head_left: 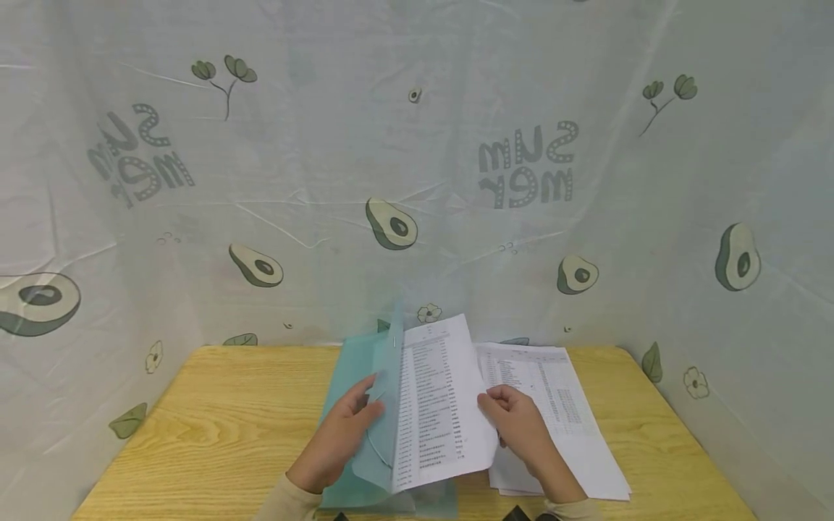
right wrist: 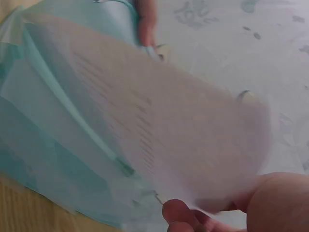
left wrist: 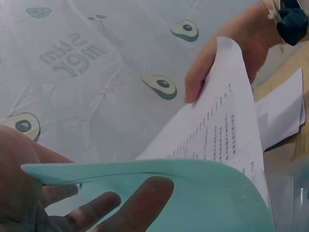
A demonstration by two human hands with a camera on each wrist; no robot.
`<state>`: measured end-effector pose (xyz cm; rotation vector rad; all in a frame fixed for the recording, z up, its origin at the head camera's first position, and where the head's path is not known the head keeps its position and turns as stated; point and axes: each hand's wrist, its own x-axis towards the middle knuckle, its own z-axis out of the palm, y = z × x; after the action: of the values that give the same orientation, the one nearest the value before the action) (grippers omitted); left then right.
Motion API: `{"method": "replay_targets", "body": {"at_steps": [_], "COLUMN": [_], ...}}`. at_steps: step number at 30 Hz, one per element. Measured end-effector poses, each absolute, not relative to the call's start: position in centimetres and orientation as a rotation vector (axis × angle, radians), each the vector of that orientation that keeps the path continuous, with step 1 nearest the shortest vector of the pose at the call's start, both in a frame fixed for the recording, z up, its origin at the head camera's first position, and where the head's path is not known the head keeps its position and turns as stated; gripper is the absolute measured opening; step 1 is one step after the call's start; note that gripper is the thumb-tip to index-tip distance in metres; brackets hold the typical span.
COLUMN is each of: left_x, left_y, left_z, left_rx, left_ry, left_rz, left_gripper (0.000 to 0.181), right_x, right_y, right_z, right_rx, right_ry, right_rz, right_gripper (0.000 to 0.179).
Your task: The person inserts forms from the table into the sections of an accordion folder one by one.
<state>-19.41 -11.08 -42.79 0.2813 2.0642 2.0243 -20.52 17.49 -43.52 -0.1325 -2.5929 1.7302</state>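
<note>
Head view: over the bench (head_left: 260, 405), your left fingers (head_left: 360, 388) hold the raised teal folder cover (head_left: 389, 369), your right fingers (head_left: 507, 394) pinch the printed sheet (head_left: 430, 405) beside it, best gripped lightly against creasing.

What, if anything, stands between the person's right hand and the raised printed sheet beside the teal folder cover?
Nothing visible: the right hand pinches the printed sheet directly at its right edge. The teal folder cover, held by the left hand, stands along the sheet's left side, not between the two.
</note>
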Motion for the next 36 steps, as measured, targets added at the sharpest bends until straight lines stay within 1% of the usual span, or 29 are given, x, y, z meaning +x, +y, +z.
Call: {"method": "replay_targets", "body": {"at_steps": [3,6,12,20,28,36], "left_x": [-19.4,-19.5,-19.4,-19.5,-19.3,-19.2], "left_y": [-11.1,-11.1,-11.2,-11.2,-11.2,-11.0], "left_z": [-42.8,-42.8,-42.9,-42.8,-42.3,-41.9], "left_rx": [0.282,0.287,0.285,0.3,0.269,0.252], "left_ry": [2.058,2.049,2.044,2.042,2.064,2.106], "left_rz": [2.035,2.045,2.048,2.053,2.055,2.054], "left_gripper": [0.061,0.061,0.06,0.059,0.059,0.057], "right_x": [-20.4,-20.3,-20.4,-20.7,-20.7,-20.4], "right_y": [18.1,18.0,17.2,17.3,16.7,14.1], "right_z": [-43.0,-42.9,-43.5,-43.4,-43.1,-44.1], "right_rx": [-0.175,-0.168,-0.115,-0.189,-0.181,-0.026], "right_ry": [-2.601,-2.588,-2.549,-2.488,-2.437,-2.484], "right_rz": [1.785,1.844,1.877,1.838,1.869,1.956], "right_gripper": [0.016,0.014,0.015,0.017,0.02,0.019]}}
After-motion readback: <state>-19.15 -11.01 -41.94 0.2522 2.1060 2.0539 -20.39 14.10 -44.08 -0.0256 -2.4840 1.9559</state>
